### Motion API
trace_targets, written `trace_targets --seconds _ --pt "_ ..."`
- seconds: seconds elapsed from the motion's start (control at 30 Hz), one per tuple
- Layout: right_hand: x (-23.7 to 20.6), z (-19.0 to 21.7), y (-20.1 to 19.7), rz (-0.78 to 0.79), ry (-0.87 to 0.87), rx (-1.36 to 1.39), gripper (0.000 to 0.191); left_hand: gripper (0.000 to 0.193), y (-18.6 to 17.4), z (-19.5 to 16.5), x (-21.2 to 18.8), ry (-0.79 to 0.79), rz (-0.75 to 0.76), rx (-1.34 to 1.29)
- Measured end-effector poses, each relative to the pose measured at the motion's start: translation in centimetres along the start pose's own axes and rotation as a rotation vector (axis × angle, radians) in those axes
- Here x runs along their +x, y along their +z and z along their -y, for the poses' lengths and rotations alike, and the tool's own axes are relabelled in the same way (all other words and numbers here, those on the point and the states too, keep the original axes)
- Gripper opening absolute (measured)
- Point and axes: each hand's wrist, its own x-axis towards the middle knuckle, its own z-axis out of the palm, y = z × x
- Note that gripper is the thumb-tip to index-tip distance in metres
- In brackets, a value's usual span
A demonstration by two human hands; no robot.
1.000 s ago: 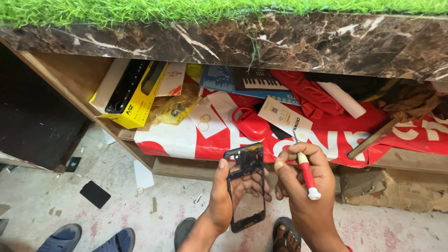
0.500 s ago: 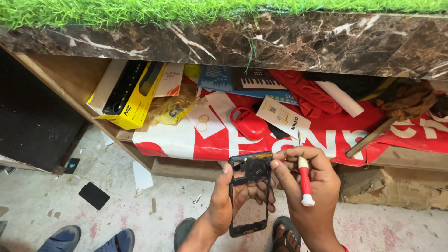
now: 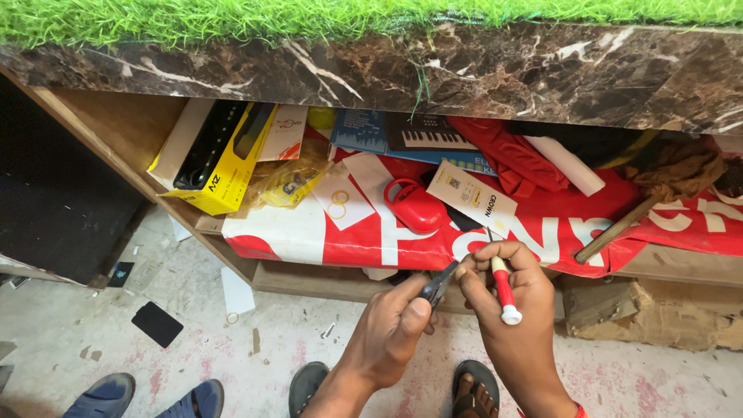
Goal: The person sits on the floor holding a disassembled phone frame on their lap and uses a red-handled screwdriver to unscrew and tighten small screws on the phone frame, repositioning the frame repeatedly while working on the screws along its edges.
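Now the left hand (image 3: 391, 329) has turned the phone frame (image 3: 438, 283) edge-on, pinched in its fingers, while the right hand (image 3: 507, 310) grips the red screwdriver (image 3: 503, 286).

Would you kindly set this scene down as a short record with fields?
Left hand: left hand pinches a thin dark phone frame, seen edge-on
Right hand: right hand holds a red and white screwdriver, tip up, close beside the frame
Shelf: wooden shelf under a marble counter topped with green turf
On shelf: yellow box, red case, red and white banner, toy keyboard box
Floor: black square piece, sandalled feet
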Motion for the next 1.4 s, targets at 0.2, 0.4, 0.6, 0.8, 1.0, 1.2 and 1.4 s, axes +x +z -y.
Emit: trace_targets --seconds 0.2,0.4,0.6,0.8,1.0,1.2,1.4 --pt "0.0 -0.3 -0.3 0.015 0.065 0.121 0.02 0.09 0.1 -0.8 -0.1 -0.016 -0.031 0.089" --pt "0.3 -0.7 -0.4 0.023 0.075 0.242 0.019 0.093 0.2 -1.1 0.0 0.056 -0.084 0.103" --pt "0.5 -0.4 -0.4 0.026 0.093 0.359 0.018 0.081 0.3 -0.1 0.1 0.001 -0.107 0.21" --pt "-0.1 -0.2 0.4 0.035 0.021 0.301 0.014 0.085 0.8 2.6 1.0 -0.097 -0.086 -0.279" --pt "-0.2 0.1 -0.1 -0.01 0.039 0.134 0.02 0.102 0.0 3.2 0.7 -0.218 0.184 -0.843" --pt "-0.4 0.8 0.0 -0.025 -0.007 0.105 0.009 0.106 -0.4 2.1 0.4 -0.198 0.231 -0.935" --pt "-0.7 1.6 0.5 -0.05 -0.048 -0.022 0.018 0.106 -0.4 1.6 0.2 -0.167 0.251 -0.946"
